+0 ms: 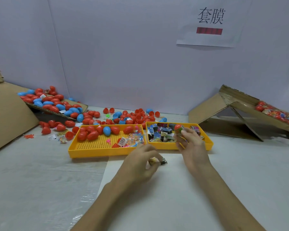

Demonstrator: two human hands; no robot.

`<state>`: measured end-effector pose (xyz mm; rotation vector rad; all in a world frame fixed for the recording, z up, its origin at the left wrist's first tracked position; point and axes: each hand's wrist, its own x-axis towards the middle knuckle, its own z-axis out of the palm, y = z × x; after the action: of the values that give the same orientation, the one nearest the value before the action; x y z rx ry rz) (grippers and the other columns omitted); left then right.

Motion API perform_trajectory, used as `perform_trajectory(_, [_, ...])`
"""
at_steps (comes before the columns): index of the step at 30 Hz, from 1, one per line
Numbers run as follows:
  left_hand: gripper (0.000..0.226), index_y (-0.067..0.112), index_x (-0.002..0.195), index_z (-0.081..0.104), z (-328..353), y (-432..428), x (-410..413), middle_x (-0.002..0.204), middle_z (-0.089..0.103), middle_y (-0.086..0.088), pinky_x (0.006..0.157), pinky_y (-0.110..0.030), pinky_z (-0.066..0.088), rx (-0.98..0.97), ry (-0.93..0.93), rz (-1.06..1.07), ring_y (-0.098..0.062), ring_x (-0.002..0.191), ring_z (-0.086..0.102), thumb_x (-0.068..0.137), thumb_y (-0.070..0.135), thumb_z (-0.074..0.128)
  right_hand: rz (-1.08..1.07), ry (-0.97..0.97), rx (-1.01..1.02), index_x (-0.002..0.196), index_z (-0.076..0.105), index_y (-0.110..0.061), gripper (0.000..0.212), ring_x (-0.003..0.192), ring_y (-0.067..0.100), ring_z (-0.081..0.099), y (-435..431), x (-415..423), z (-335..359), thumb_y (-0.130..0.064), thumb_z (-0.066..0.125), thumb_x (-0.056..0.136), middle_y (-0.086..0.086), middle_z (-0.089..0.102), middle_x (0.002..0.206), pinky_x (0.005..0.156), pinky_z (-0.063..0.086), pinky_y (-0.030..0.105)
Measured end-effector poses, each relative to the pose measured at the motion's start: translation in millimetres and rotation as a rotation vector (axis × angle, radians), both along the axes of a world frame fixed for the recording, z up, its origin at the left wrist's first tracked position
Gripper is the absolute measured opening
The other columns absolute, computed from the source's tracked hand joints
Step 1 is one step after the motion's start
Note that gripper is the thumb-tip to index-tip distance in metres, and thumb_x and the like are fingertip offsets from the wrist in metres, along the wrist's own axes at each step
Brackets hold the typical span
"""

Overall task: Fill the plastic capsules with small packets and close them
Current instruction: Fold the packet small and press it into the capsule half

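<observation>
Red capsule (178, 127), green print showing just below it, pinched in right hand (193, 147) over right tray (208, 145). Small dark-and-gold packet (157, 161) pinched in left hand (140, 162), low over table (40, 172). Red and blue egg-shaped capsules (97, 131) lie on their sides in left tray (83, 153); more scattered behind. Printed packets (162, 134) heaped in right tray.

Left tray (77, 151) just beside right tray (163, 146) on table (40, 172), capsules (132, 115) strewn behind, packets (162, 134) in right tray.
</observation>
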<state>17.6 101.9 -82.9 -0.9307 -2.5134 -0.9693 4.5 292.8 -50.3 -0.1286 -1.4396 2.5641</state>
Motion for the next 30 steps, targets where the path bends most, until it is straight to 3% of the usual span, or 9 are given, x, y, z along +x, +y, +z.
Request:
perform_trajectory(2, [0.028,0.027,0.123,0.067,-3.8,0.8,-0.1,0.128,0.057,0.013,0.096,-0.024,0.041,-0.165,-0.032,-0.029,-0.007,0.115,0.048,0.095,0.026,0.063,-0.005,-0.115,-0.083,0.094,0.064,-0.019,0.004,0.066,0.009,0.066,8.9,-4.8,1.3,-0.017,0.06,0.096,0.001,0.069,0.084,0.065,0.047,0.024])
perform_trajectory(6, [0.023,0.029,0.118,0.069,-10.1,0.4,-2.1,0.13,0.056,0.018,0.097,-0.023,0.041,-0.164,-0.061,-0.032,-0.004,0.115,0.045,0.096,0.029,0.062,0.142,-0.294,-0.03,0.103,0.067,-0.01,0.02,0.062,0.01,0.063,21.5,-29.8,15.8,-0.028,0.059,0.098,0.003,0.073,0.079,0.057,0.046,0.022])
perform_trajectory(9, [0.022,0.031,0.116,0.068,-12.5,-0.3,-4.3,0.13,0.057,0.022,0.095,-0.015,0.038,-0.148,-0.075,-0.026,0.001,0.118,0.044,0.095,0.029,0.064,0.012,-0.201,-0.031,0.115,0.063,-0.009,0.027,0.075,0.012,0.061,53.0,-62.3,58.1,-0.03,0.055,0.1,0.002,0.069,0.093,0.061,0.043,0.022])
perform_trajectory(12, [0.028,0.031,0.121,0.066,-12.9,-0.1,-5.2,0.125,0.06,0.022,0.097,-0.017,0.041,-0.096,-0.099,-0.022,0.001,0.117,0.049,0.093,0.024,0.066,-0.237,-0.037,-0.276,0.116,0.057,-0.005,0.034,0.091,0.018,0.068,98.9,-87.3,106.6,-0.034,0.042,0.106,0.009,0.07,0.113,0.069,0.049,0.024])
perform_trajectory(15, [0.03,0.031,0.123,0.063,-12.1,-0.5,-7.3,0.12,0.062,0.019,0.094,-0.021,0.048,-0.051,-0.114,-0.001,0.001,0.109,0.053,0.096,0.018,0.062,-0.291,-0.06,-0.332,0.134,0.043,-0.001,0.038,0.097,0.025,0.069,118.7,-93.0,116.0,-0.026,0.032,0.107,0.016,0.07,0.108,0.079,0.052,0.029])
perform_trajectory(17, [0.029,0.03,0.122,0.061,-13.5,0.5,-8.9,0.116,0.062,0.018,0.09,-0.02,0.049,-0.018,-0.103,0.024,0.001,0.105,0.054,0.096,0.018,0.063,-0.217,-0.087,-0.213,0.133,0.046,-0.002,0.034,0.085,0.022,0.067,105.8,-85.4,105.1,-0.018,0.034,0.105,0.014,0.069,0.098,0.07,0.051,0.027])
perform_trajectory(22, [0.036,0.029,0.121,0.058,-16.4,2.5,-8.6,0.107,0.063,0.015,0.086,-0.022,0.051,0.021,-0.127,0.047,-0.003,0.099,0.057,0.091,0.013,0.068,0.047,-0.159,0.222,0.095,0.067,-0.009,0.022,0.057,0.011,0.051,39.8,-43.2,51.6,-0.018,0.047,0.101,0.003,0.061,0.076,0.049,0.043,0.02])
perform_trajectory(26, [0.041,0.028,0.122,0.054,-16.1,0.2,-8.2,0.097,0.063,0.012,0.081,-0.024,0.051,0.064,-0.15,0.043,-0.006,0.091,0.06,0.088,0.011,0.068,0.317,-0.166,0.542,0.089,0.069,-0.01,0.014,0.045,0.007,0.037,2.5,-15.0,8.4,-0.022,0.064,0.095,-0.002,0.054,0.063,0.04,0.03,0.018])
perform_trajectory(30, [0.046,0.038,0.115,0.05,-14.3,-2.5,-10.8,0.09,0.062,0.014,0.076,-0.018,0.052,0.092,-0.183,0.047,-0.005,0.087,0.062,0.085,0.01,0.07,0.114,-0.065,1.06,0.082,0.069,-0.016,0.021,0.055,0.006,0.05,-8.2,-7.3,-15.2,-0.032,0.081,0.081,-0.002,0.059,0.067,0.049,0.04,0.019])
